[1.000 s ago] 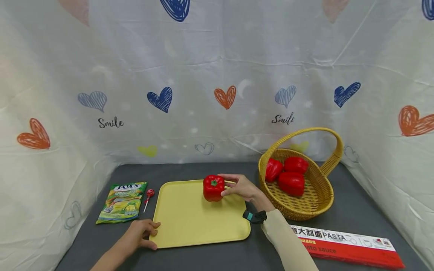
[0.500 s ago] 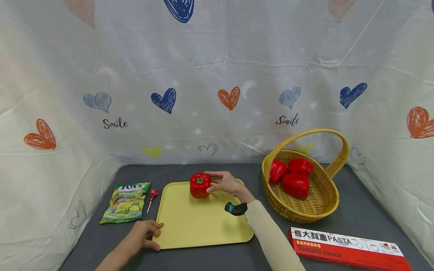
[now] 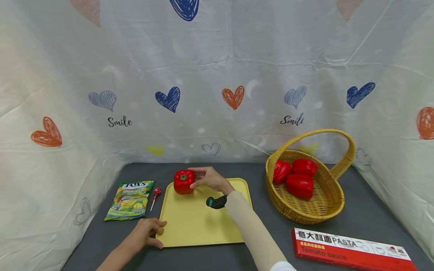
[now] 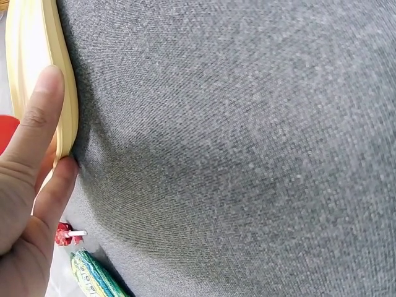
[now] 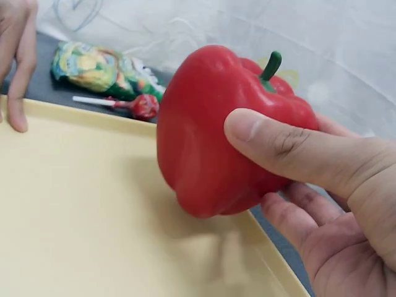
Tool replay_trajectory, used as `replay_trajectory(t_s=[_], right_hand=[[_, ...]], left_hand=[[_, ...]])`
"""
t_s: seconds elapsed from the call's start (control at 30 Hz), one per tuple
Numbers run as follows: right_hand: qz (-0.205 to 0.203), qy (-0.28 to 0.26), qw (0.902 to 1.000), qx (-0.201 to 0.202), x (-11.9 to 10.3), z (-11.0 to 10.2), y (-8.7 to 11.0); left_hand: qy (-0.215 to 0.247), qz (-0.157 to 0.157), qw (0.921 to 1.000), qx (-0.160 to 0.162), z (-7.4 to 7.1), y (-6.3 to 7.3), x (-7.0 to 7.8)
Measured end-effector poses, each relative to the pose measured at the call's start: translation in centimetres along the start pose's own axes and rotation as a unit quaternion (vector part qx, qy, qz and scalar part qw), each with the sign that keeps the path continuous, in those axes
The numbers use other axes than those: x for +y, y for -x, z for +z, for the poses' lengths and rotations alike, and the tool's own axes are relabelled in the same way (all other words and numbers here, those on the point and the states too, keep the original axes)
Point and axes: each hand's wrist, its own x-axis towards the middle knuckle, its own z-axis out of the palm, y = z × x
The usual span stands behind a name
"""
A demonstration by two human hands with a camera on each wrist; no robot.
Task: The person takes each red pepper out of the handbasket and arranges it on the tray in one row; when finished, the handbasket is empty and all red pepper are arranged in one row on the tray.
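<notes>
My right hand point(image 3: 211, 180) grips a red bell pepper point(image 3: 183, 182) with a green stem over the far left corner of the yellow tray point(image 3: 200, 226). In the right wrist view the thumb point(image 5: 272, 133) presses the near side of the bell pepper point(image 5: 198, 136), the other fingers are partly hidden behind and under it, and its shadow falls on the tray point(image 5: 62, 204). At the tray's near left corner, my left hand point(image 3: 145, 232) holds the edge. The left wrist view has its thumb point(image 4: 46, 93) along the rim and another finger against the side.
A yellow wicker basket point(image 3: 333, 205) with three more red bell peppers point(image 3: 300, 186) stands at the right. In front of it lies a red and white pasta box point(image 3: 352, 248). Left of the tray are a lollipop point(image 3: 156, 192) and a green FOX'S candy bag point(image 3: 131, 199).
My right hand has carried the bell pepper leftward over the tray, from right of its middle to its far left corner. The left hand stays at the near left corner.
</notes>
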Motion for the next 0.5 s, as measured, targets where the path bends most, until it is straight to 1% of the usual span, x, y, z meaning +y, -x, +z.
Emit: replay_trajectory(t_s=[0.1, 0.17, 0.33, 0.5], right_hand=[[-0.005, 0.008, 1.0, 0.002, 0.1, 0.6, -0.9], [-0.005, 0.01, 0.9999, 0.005, 0.3, 0.9, -1.2], [-0.006, 0.007, 0.9999, 0.01, 0.7, 1.7, -1.9], [-0.021, 0.012, 0.9997, 0.004, 0.8, 3.0, -2.6]], left_hand=[[-0.005, -0.011, 0.9999, -0.011, -0.2, -0.1, 0.0], [-0.004, -0.011, 0.9998, -0.015, -0.2, -0.1, 0.0], [-0.007, -0.001, 0.9999, -0.008, -0.2, -0.2, 0.2], [-0.002, -0.01, 0.9999, -0.005, -0.2, 0.0, 0.2]])
